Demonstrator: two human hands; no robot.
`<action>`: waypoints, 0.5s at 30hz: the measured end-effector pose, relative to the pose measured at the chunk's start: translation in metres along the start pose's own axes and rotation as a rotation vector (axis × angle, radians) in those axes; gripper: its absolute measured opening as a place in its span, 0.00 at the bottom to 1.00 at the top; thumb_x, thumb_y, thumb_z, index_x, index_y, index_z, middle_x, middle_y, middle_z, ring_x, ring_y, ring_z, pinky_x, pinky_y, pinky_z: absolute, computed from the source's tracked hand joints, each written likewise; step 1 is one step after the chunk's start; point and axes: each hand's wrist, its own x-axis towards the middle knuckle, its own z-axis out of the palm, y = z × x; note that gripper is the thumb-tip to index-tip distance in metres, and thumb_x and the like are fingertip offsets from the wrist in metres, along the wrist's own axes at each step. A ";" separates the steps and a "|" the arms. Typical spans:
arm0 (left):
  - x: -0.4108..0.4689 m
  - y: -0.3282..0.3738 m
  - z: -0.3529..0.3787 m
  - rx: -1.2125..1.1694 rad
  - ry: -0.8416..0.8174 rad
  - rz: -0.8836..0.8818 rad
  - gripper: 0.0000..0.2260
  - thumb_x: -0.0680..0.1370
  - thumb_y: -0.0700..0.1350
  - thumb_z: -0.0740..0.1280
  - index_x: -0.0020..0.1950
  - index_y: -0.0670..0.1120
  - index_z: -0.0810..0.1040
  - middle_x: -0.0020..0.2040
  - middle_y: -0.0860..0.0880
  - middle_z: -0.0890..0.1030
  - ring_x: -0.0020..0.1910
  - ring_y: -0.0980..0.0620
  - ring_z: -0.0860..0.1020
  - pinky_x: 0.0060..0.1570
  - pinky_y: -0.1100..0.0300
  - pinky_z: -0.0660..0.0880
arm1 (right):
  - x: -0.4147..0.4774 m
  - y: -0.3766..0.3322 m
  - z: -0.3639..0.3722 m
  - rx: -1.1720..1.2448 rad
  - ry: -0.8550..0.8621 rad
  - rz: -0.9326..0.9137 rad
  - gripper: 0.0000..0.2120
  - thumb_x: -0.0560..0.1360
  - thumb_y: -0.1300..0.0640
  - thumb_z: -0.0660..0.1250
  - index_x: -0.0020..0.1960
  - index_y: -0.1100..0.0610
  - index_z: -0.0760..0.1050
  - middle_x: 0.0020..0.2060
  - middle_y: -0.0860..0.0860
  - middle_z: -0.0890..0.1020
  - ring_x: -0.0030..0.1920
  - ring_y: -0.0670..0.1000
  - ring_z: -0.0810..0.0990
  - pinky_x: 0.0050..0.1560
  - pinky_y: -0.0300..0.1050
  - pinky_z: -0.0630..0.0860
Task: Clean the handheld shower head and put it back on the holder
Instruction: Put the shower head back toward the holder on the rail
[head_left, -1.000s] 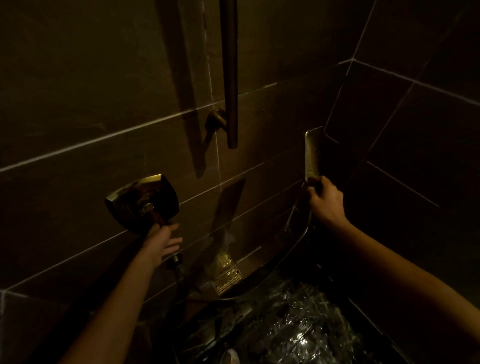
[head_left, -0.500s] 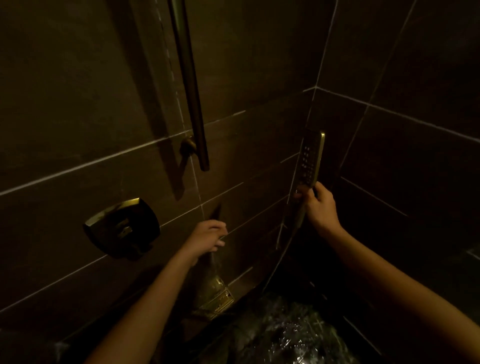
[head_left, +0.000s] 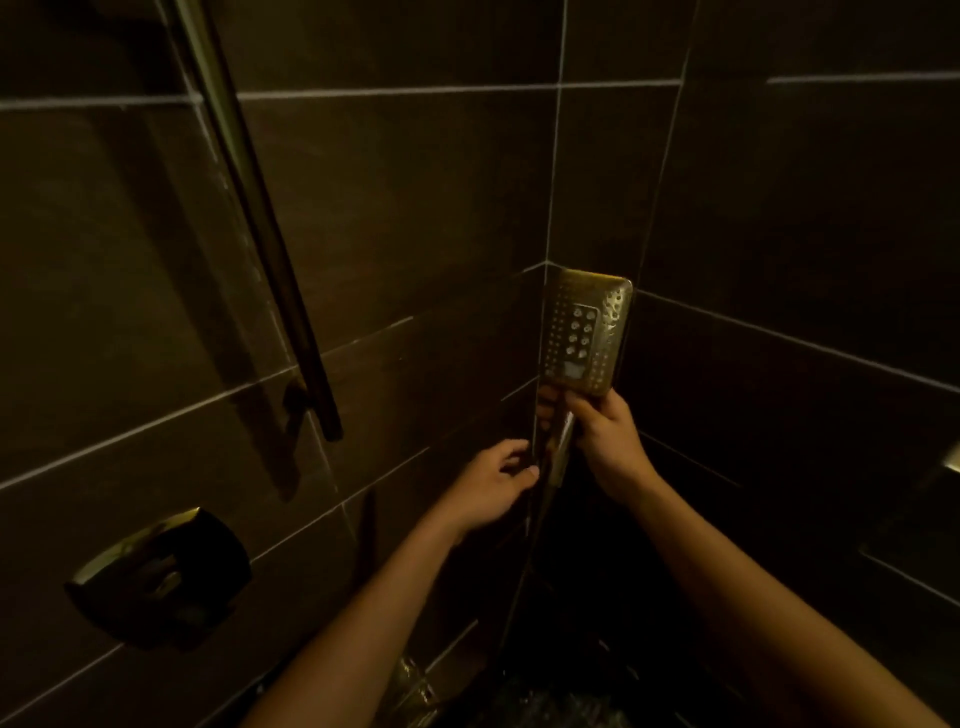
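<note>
In the far corner of the dark tiled walls (head_left: 415, 208), right hand (head_left: 608, 441) raised on an outstretched arm, fingers (head_left: 579, 402) clamped round the handle of the shower head (head_left: 582, 332), square nozzle face turned toward the camera, upright. Just left and lower, left hand (head_left: 493, 483) reaching in, fingers (head_left: 511, 452) loosely curled and apart, near the handle's lower end; touching or not, impossible to tell. Hose lost in shadow below, slide bar (head_left: 260, 234) cut off at top, square valve plate (head_left: 161, 577) dim at near left.
</note>
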 end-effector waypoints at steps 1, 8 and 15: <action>0.002 0.006 0.004 -0.009 0.007 0.021 0.18 0.81 0.43 0.66 0.71 0.50 0.71 0.64 0.51 0.75 0.64 0.56 0.73 0.60 0.60 0.72 | 0.002 -0.004 -0.002 0.011 -0.010 -0.006 0.12 0.84 0.63 0.59 0.65 0.60 0.75 0.57 0.59 0.85 0.52 0.56 0.87 0.55 0.54 0.82; 0.014 0.035 0.026 -0.063 -0.033 0.075 0.12 0.81 0.42 0.65 0.61 0.56 0.77 0.60 0.49 0.81 0.60 0.50 0.80 0.59 0.54 0.77 | 0.015 -0.030 -0.010 0.077 -0.075 -0.024 0.12 0.83 0.64 0.59 0.63 0.56 0.77 0.56 0.56 0.85 0.55 0.56 0.87 0.58 0.52 0.82; 0.015 0.041 0.031 -0.085 0.031 0.155 0.14 0.81 0.39 0.64 0.66 0.45 0.74 0.55 0.51 0.81 0.50 0.56 0.82 0.46 0.66 0.80 | 0.021 -0.047 -0.012 -0.080 -0.158 -0.034 0.13 0.84 0.62 0.60 0.67 0.59 0.76 0.55 0.54 0.85 0.54 0.52 0.87 0.55 0.48 0.82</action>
